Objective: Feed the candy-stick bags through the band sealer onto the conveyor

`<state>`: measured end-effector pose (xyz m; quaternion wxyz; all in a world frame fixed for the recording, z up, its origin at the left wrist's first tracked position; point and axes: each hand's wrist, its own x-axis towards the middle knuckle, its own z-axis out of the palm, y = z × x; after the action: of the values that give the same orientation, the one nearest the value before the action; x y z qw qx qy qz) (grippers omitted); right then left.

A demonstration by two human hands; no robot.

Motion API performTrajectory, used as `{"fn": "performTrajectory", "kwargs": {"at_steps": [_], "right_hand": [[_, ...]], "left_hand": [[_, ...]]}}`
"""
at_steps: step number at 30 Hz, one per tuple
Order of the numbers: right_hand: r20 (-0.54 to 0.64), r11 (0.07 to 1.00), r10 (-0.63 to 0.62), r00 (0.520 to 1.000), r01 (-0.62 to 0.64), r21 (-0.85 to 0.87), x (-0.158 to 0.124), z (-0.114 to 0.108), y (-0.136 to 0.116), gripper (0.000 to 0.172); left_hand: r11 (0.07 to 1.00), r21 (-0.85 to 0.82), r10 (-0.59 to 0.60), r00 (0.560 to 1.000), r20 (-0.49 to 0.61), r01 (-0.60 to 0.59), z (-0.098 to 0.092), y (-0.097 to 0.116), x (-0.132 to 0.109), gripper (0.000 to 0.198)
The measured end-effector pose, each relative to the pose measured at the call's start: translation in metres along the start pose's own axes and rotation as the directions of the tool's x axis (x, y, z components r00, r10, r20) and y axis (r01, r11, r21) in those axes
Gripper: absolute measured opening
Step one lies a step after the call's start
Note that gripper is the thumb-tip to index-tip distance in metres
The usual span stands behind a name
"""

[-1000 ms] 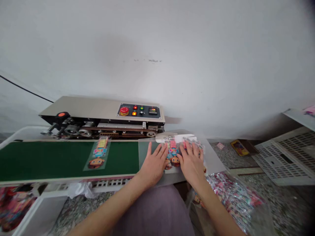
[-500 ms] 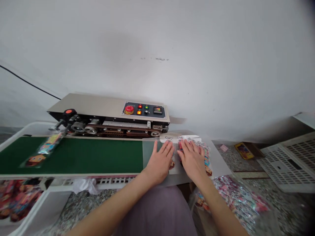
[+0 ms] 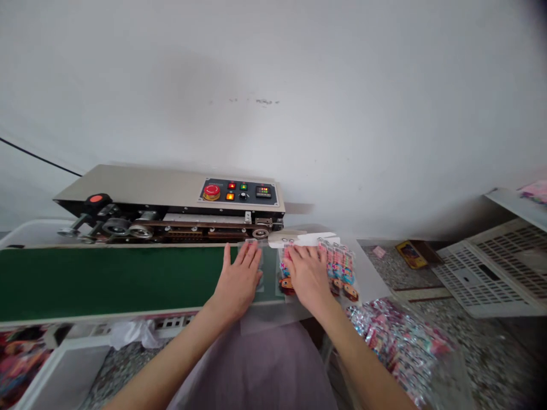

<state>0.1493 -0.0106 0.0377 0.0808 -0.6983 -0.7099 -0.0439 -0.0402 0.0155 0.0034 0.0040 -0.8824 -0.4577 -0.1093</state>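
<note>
My left hand (image 3: 238, 279) lies flat with its fingers spread on a clear packet, mostly hidden under it, where the green belt (image 3: 111, 279) meets a translucent sheet (image 3: 269, 319). My right hand (image 3: 308, 276) rests palm down, fingers apart, over a row of clear packets. One packet with a printed cartoon figure (image 3: 285, 279) shows left of that hand, and several overlapping packets (image 3: 348, 273) lie to its right. Behind the belt stands a machine (image 3: 145, 185) with rollers, a red button (image 3: 211, 192) and lit switches.
A clear bag of shiny packets (image 3: 401, 347) sits at the lower right. Beyond it are a white slotted crate (image 3: 470, 282) and a small yellow box (image 3: 410, 254). At the lower left are a white bin (image 3: 68, 364) and a crumpled white cloth (image 3: 134, 334).
My left hand has moved left toward the rollers with the packet under it. The right hand has shifted left too, and the packet on the belt's left end is out of view. The view has shifted slightly.
</note>
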Motion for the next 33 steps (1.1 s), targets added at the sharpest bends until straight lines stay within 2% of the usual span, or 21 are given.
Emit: {"fn": "performTrajectory", "kwargs": {"at_steps": [2,7,11,14,16,19,22,24,26,30,33], "right_hand": [[0.008,0.998,-0.003,1.000,0.003,0.060,0.012,-0.002,0.010,0.036],[0.074,0.988,-0.011,0.997,-0.001,0.155,0.043,0.004,0.027,0.043],[0.078,0.990,0.006,0.997,-0.017,0.137,0.051,0.005,0.024,0.037],[0.059,0.992,-0.016,0.998,0.008,0.126,0.036,0.001,0.033,0.039],[-0.016,0.998,-0.005,1.000,0.006,0.067,0.015,0.000,0.049,0.042],[-0.175,0.984,0.139,0.975,-0.156,-0.085,-0.022,0.010,0.080,0.042],[-0.164,0.966,0.219,0.962,-0.237,-0.100,-0.046,0.026,0.095,0.049],[-0.128,0.977,0.190,0.973,-0.200,-0.071,-0.051,0.034,0.090,0.050],[-0.106,0.988,0.137,0.985,-0.144,-0.060,-0.048,0.037,0.073,0.051],[-0.076,0.995,0.070,0.995,-0.075,-0.064,-0.031,0.032,0.030,0.049],[-0.065,0.995,0.066,0.996,-0.071,-0.071,-0.021,0.026,0.010,0.048]], "left_hand": [[1.000,-0.020,0.009,1.000,-0.003,-0.009,-0.004,0.010,0.001,0.049],[0.974,-0.088,0.213,0.977,0.015,-0.211,0.007,0.048,0.007,0.054],[0.977,-0.071,0.203,0.979,0.014,-0.201,0.020,0.055,0.006,0.054],[0.979,-0.062,0.197,0.980,0.001,-0.197,0.022,0.054,0.006,0.054],[0.982,-0.063,0.177,0.984,-0.014,-0.178,0.021,0.054,0.008,0.055],[0.985,-0.091,0.145,0.989,-0.037,-0.148,0.020,0.058,0.011,0.054],[0.987,-0.107,0.113,0.992,-0.046,-0.118,0.021,0.059,0.011,0.051],[0.992,-0.098,0.079,0.996,-0.052,-0.084,0.021,0.057,0.008,0.050],[0.995,-0.088,0.049,0.997,-0.054,-0.053,0.020,0.052,0.004,0.049],[0.999,-0.054,0.002,0.999,-0.047,-0.005,0.014,0.034,-0.007,0.048],[0.999,-0.012,-0.041,0.999,-0.032,0.041,0.007,0.015,-0.014,0.049]]}}
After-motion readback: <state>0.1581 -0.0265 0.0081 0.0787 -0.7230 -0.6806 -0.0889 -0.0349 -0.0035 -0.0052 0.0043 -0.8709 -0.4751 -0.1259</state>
